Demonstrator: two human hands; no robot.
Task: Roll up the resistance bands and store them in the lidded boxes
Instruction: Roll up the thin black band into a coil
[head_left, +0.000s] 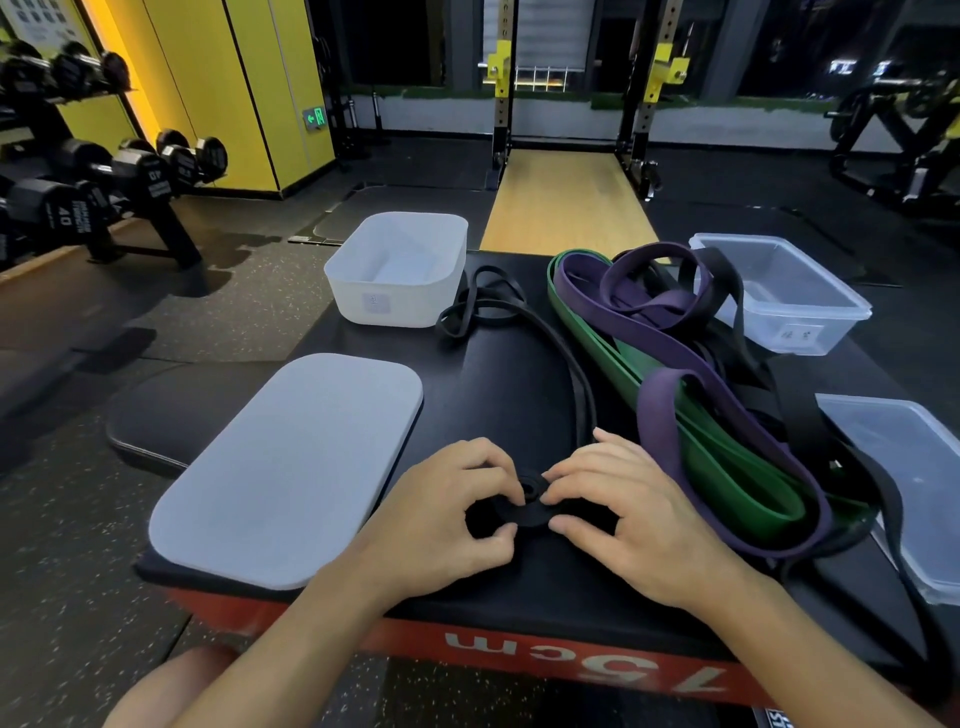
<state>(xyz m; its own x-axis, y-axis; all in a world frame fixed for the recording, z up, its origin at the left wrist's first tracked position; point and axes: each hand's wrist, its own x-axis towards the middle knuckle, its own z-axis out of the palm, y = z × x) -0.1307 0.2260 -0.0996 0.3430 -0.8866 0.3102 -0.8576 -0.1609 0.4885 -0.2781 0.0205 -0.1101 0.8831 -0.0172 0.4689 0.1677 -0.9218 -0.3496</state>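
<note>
A thin black resistance band (524, 512) lies partly coiled into a flat roll on the black plyo box top (493, 384). My left hand (447, 514) and my right hand (618, 514) both pinch this roll from either side. The band's loose tail (558, 343) runs away from me toward the white box. A pile of green (727, 467), purple (675, 343) and black bands lies to the right. An open white box (400, 270) stands at the far left, with its grey lid (296, 467) nearer me.
A clear plastic box (784, 291) stands open at the far right, its clear lid (904, 478) at the near right edge. Dumbbell racks (104, 176) stand at the left, a squat rack (571, 104) ahead. The plyo box has a red front edge (519, 649).
</note>
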